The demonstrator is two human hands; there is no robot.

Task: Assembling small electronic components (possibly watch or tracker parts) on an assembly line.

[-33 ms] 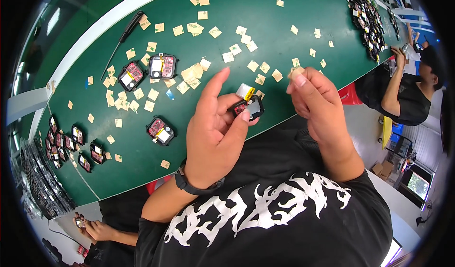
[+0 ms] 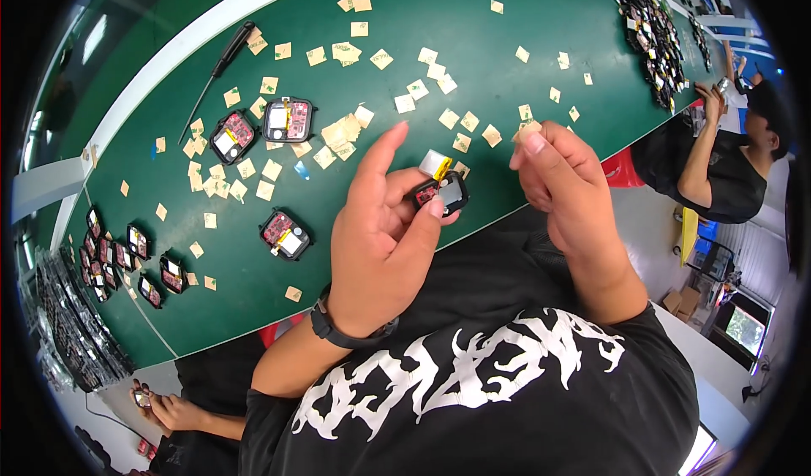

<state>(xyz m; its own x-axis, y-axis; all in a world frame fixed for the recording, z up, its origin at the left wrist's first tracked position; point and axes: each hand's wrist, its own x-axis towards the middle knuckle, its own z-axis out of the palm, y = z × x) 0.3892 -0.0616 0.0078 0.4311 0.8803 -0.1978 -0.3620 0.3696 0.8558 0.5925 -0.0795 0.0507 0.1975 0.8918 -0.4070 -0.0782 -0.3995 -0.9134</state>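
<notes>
My left hand grips an opened black electronic device housing between thumb and fingers, its index finger stretched out past it. Inside the housing a piece of red circuit board shows. A small silver battery with yellow tape sticks up from its far side. To the right, apart from the housing, my right hand pinches a small beige paper square between thumb and forefinger. On the table left of my hands lie three more open housings with red boards, the nearest one beside my left hand.
Many beige squares are scattered over the green table. A black screwdriver lies at the far left. Several open housings and stacked trays sit at the left end, a pile of black parts at the far right. Co-workers sit on both sides.
</notes>
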